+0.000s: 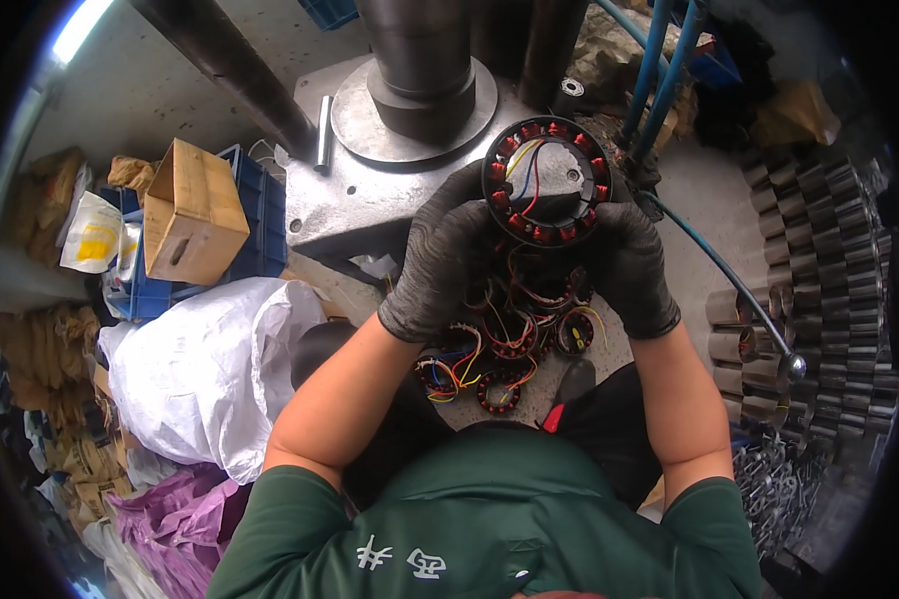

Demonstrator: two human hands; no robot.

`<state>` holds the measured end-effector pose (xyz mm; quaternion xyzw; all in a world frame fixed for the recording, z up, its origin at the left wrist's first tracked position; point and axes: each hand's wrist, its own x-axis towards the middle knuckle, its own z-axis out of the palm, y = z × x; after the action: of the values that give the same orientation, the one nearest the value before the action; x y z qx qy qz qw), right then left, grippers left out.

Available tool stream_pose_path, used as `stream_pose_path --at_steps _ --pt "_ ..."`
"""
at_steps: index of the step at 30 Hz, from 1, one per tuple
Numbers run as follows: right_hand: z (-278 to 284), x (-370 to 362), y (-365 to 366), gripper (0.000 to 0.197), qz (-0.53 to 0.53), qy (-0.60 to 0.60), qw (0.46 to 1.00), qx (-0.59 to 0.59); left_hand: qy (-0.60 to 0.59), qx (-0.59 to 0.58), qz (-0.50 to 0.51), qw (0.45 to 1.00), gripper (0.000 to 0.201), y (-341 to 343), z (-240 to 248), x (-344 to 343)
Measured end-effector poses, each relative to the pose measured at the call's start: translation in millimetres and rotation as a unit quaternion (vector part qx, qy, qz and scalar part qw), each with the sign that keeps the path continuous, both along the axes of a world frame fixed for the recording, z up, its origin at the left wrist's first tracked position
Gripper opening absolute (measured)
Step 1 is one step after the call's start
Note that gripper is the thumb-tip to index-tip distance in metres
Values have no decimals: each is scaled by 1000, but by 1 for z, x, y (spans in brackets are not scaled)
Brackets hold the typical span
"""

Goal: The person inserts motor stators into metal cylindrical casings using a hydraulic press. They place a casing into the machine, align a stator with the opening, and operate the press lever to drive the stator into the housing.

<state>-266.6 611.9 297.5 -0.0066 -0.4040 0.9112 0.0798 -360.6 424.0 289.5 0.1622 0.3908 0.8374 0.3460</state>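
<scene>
Between my gloved hands is a motor stator ring [496,180], black with red-copper windings and yellow, blue and red leads inside its opening. My left hand [432,262] grips its left edge, and my right hand [633,272] grips its lower right edge. Some fingertips are hidden behind the ring. It is held up in front of a machine's metal base plate [315,205]. Below my hands, several similar wound stators [509,341] with coloured leads lie in a loose group near the floor, between my legs.
A thick steel column [420,90] rises from the base plate, beside a short metal rod [325,135]. Rows of metal cylinders [819,265] and a ball-ended lever [795,367] are at right. Leftward are a cardboard box [195,215], a blue crate [255,215] and a white sack [210,369].
</scene>
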Motion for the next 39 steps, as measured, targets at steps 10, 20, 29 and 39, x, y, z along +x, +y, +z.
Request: stream_pose_path --at_steps 10,20,29,39 --pt "-15 2 4 86 -9 6 998 61 94 -76 35 992 50 0 -13 2" --pt "-8 9 23 117 -118 -52 873 470 88 -117 109 983 47 -1 -14 1" --pt "0 -1 -8 124 -193 156 616 748 125 -150 73 978 60 -1 -9 8" --pt "-11 0 2 78 -86 -15 995 -46 651 -242 132 707 38 -9 10 20"
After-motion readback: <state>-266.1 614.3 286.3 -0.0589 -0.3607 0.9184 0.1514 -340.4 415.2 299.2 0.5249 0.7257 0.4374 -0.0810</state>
